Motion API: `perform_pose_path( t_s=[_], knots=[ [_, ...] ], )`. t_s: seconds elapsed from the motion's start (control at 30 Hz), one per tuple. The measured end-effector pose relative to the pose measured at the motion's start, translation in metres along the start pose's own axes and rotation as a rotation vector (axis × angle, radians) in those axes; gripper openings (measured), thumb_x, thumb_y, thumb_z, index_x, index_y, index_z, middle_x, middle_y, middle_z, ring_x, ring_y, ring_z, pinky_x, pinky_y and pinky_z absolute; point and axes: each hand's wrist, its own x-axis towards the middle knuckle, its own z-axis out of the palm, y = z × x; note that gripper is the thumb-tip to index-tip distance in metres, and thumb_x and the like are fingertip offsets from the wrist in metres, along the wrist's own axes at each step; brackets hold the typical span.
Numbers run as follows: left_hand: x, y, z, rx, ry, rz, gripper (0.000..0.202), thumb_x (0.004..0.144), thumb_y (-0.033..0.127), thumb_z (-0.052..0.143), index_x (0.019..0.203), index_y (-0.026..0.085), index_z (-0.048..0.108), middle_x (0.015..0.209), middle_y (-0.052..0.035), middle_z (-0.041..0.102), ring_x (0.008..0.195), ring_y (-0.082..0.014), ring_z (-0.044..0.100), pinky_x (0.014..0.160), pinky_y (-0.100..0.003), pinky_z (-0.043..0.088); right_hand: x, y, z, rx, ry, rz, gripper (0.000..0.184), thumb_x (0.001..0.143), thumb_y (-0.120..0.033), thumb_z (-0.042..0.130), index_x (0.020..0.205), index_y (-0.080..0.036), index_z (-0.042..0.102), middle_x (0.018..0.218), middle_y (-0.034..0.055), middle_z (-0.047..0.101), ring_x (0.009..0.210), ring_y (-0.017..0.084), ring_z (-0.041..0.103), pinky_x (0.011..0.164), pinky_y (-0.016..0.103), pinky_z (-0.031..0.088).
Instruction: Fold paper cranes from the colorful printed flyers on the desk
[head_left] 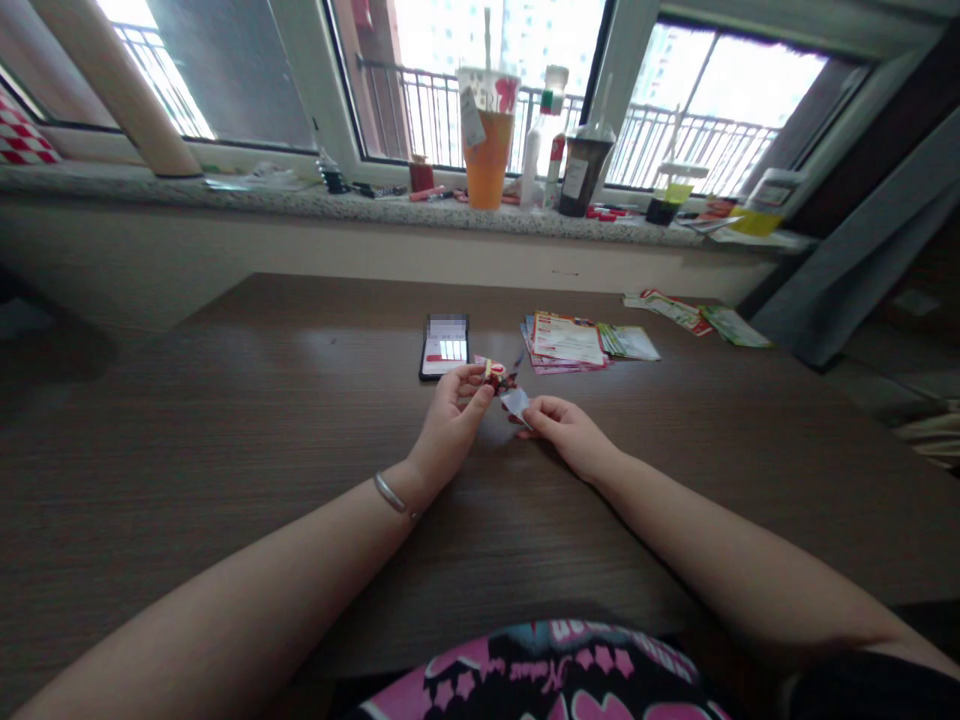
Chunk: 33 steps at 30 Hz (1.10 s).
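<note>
My left hand (456, 412) pinches a small, colourful figure-like piece (495, 374) in red, yellow and dark brown, too small to make out exactly. Between the fingers of my right hand (559, 428) is a little whitish piece of paper or film (516, 403), which touches or overlaps the lower right side of the colourful piece. Both hands are close together above the table, with a silver bangle on the left wrist. Just behind my left hand lies a phone (445, 350) with its screen lit.
Right of the phone, a stack of printed cards or packets (566, 340) lies on the brown table (262, 420). More printed strips (675, 312) sit farther right. Along the windowsill (300, 203) stand an orange drink cup (489, 150), a dark drink cup (581, 175) and bottles.
</note>
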Motion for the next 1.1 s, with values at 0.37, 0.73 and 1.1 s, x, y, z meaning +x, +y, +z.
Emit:
perform_pose_path(
  t_s=[0.37, 0.73, 1.1],
  knots=[
    [0.0014, -0.001, -0.0042, 0.148, 0.054, 0.086, 0.019, 0.086, 0.033, 0.057, 0.095, 0.017, 0.059, 0.098, -0.0062, 0.062, 0.089, -0.0183, 0.062, 0.086, -0.036, 0.05, 0.0006, 0.0013, -0.0043, -0.323, -0.092, -0.082, 0.036, 0.077, -0.052, 0.059, 0.064, -0.02, 0.049, 0.067, -0.0022, 0.052, 0.065, 0.013, 0.046, 0.064, 0.026, 0.036],
    [0.0017, 0.0062, -0.004, 0.29, -0.007, 0.163, 0.012, 0.086, 0.028, 0.057, 0.084, 0.018, 0.063, 0.096, -0.0051, 0.057, 0.088, -0.0164, 0.057, 0.078, -0.031, 0.053, 0.0035, 0.005, -0.0075, -0.368, 0.055, -0.068, 0.027, 0.077, -0.045, 0.06, 0.078, -0.021, 0.047, 0.063, -0.0044, 0.054, 0.055, 0.012, 0.052, 0.056, 0.027, 0.039],
    [-0.0028, 0.0056, -0.0011, 0.225, -0.234, 0.129, 0.011, 0.085, 0.028, 0.058, 0.084, 0.019, 0.064, 0.098, -0.0058, 0.051, 0.094, -0.0185, 0.054, 0.074, -0.031, 0.053, 0.0021, 0.0041, -0.007, -0.392, 0.108, -0.144, 0.018, 0.071, -0.035, 0.067, 0.08, -0.021, 0.06, 0.074, -0.0003, 0.064, 0.06, 0.013, 0.054, 0.059, 0.028, 0.044]
  ],
)
